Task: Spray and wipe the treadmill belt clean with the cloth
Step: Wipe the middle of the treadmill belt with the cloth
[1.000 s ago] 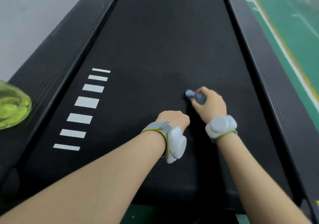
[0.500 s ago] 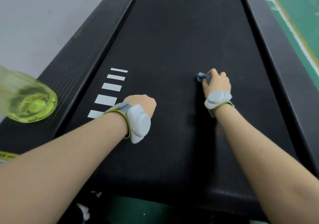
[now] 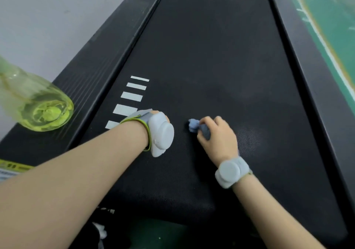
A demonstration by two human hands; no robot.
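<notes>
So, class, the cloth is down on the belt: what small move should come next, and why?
Probably push the cloth forward along the treadmill belt, pressed down: the right hand grips the bunched cloth against the belt near its close end, and most of the belt lies ahead.

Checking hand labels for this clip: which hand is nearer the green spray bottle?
Left. The left hand is over the belt by the white stripes, just right of the spray bottle on the side rail. The right hand, gripping the cloth, is farther right, mid-belt.
</notes>
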